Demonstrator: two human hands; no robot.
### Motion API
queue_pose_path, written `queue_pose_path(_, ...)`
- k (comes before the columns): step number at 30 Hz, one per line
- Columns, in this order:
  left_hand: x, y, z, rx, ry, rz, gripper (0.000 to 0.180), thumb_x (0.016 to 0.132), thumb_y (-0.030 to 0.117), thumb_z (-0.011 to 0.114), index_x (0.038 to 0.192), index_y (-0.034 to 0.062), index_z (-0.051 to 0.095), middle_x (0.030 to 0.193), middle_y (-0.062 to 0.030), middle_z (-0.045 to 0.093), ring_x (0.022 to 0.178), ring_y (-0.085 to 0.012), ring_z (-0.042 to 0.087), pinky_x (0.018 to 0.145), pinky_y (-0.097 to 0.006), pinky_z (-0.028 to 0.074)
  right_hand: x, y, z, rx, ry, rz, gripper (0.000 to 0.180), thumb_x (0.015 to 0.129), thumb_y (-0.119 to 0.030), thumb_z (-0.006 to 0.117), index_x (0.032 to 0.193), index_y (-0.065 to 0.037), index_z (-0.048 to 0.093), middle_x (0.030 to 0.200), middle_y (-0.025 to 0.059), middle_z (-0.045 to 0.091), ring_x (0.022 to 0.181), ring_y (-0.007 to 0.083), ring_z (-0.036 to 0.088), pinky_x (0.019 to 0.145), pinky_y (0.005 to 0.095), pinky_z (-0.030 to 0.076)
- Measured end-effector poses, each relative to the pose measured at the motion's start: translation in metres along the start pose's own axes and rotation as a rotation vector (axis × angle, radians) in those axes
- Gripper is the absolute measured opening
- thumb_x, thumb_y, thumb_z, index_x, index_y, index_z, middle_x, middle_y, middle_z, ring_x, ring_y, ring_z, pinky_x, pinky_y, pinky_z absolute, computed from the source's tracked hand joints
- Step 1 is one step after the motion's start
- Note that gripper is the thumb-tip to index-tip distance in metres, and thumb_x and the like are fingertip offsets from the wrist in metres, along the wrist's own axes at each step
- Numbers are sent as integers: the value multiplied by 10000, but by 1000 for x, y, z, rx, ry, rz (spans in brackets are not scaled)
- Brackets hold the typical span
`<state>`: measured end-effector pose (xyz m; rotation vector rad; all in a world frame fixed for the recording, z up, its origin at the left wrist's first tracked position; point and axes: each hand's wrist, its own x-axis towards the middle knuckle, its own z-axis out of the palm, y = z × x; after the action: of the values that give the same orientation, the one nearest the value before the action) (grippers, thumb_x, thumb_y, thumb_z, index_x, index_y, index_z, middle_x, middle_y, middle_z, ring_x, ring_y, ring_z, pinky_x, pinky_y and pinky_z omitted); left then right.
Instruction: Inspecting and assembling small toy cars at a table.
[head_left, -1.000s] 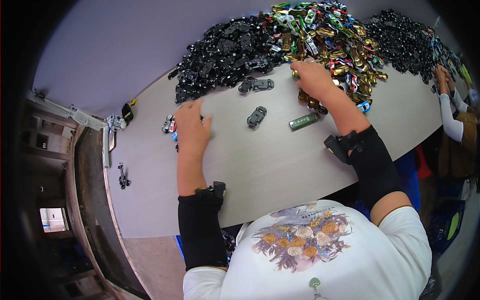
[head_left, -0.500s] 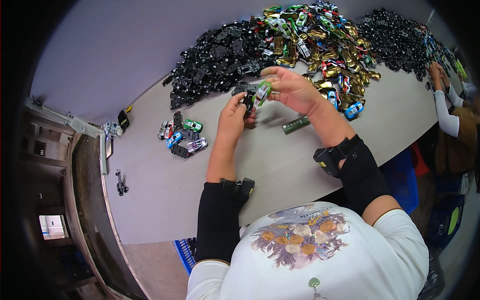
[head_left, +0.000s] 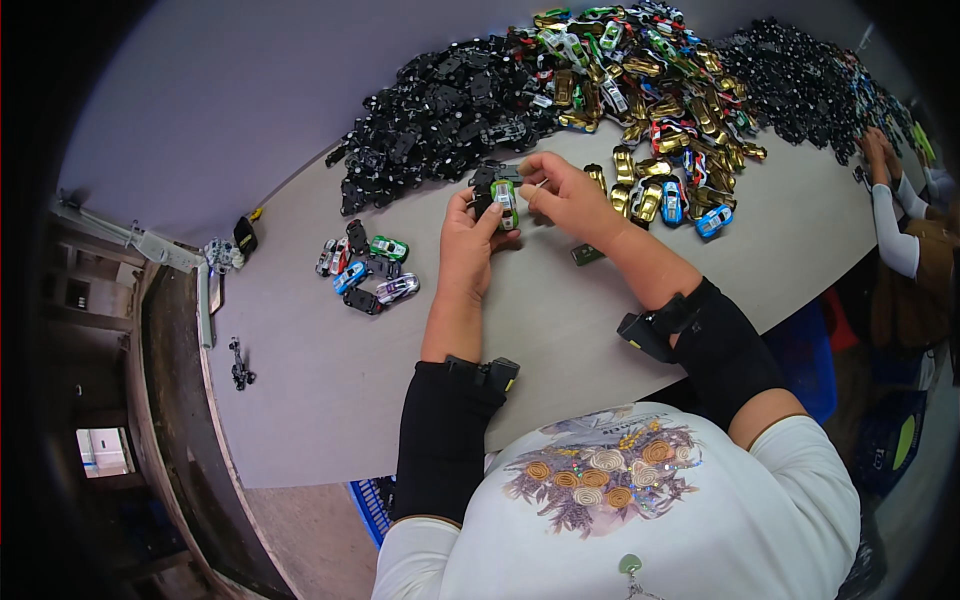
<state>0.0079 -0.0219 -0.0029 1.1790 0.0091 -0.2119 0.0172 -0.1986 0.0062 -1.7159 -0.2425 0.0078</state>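
A small green-and-white toy car (head_left: 504,204) is in my left hand (head_left: 467,238), the thumb pressed on its side and the fingers curled behind. Close to the car's right side, my right hand (head_left: 570,200) has its thumb and fingertips drawn together in a pinch. A tiny pale sliver shows at those fingertips, too small to name. Just behind the hands lie black toy car chassis (head_left: 490,174). Partly covered by my right forearm, a dark green bar (head_left: 588,254) rests on the table.
Black chassis (head_left: 440,105) are heaped at the back, beside a pile of gold and coloured car bodies (head_left: 640,75). Several cars (head_left: 388,248) stand at left on the grey table (head_left: 300,400). Another black heap (head_left: 790,90) is at right, near a co-worker's hands (head_left: 878,150).
The green-and-white car has turned upright in my left hand. My right hand has come down and in, from spread fingers to a pinch beside it.
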Motion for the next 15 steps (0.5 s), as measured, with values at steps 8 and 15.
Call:
queue_pose_path(8,-3,0,7,-37,-64,14,303,943,60,547,1233,64,458,1131,-85,588,959,-191,630,783,-335,577,-13,-1,10,-515,-36,-285,487,813,-204,678,1221,-32,475,1015,174,639,842,342,642,742,407,513)
queue_pose_path(15,-3,-1,3,-39,-130,-11,312,954,58,517,1260,67,462,1151,-86,584,995,-200,622,829,-368,563,-14,-6,14,-490,9,-226,443,811,-203,645,1195,-50,489,950,204,647,854,390,630,741,445,506)
